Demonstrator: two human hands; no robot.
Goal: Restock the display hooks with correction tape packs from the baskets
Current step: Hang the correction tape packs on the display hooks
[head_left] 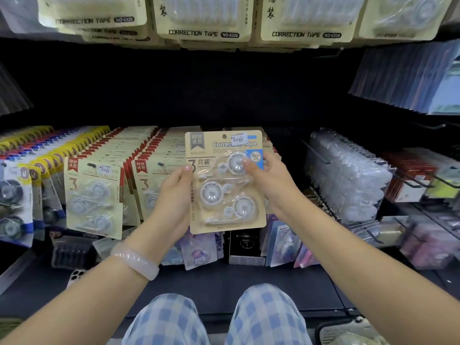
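I hold a tan correction tape pack upright in the centre, with three clear tape dispensers under its blister. My left hand grips its left edge, thumb on the front. My right hand grips its right edge, thumb on the top dispenser. The pack's hang hole is at the top, level with the row of similar packs hanging on hooks behind it. A basket corner shows at the bottom right.
More correction tape packs hang at left, cream packs hang above. Clear packs on wire hooks fill the right side. Purple packs and a black box sit below. My knees in checked trousers are at the bottom.
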